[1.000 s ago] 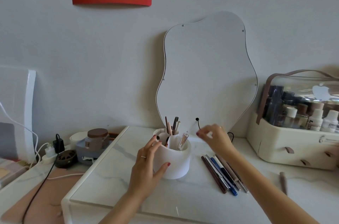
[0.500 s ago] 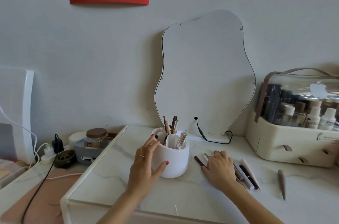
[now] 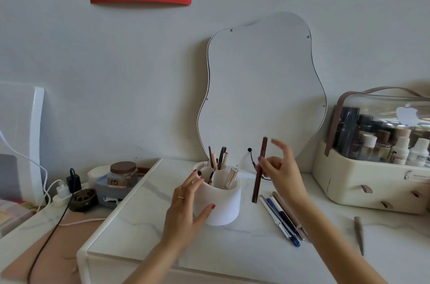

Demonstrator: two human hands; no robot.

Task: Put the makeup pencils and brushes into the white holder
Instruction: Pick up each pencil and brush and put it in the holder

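Pinching a slim brown pencil (image 3: 259, 170) nearly upright, the right hand (image 3: 280, 168) hovers just right of the smooth white holder (image 3: 223, 204), whose matte rounded wall the left hand (image 3: 186, 209) cups with spread fingers. More pencils (image 3: 282, 217) lie on the marble-veined tabletop (image 3: 144, 225); behind stands a wavy panel (image 3: 260, 93).

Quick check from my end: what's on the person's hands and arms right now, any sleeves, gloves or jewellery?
Both forearms are bare, with no sleeves or gloves in view. The left hand wears a thin ring on one finger and has red-painted nails. The right hand is motion-blurred; I can't make out any ring there.
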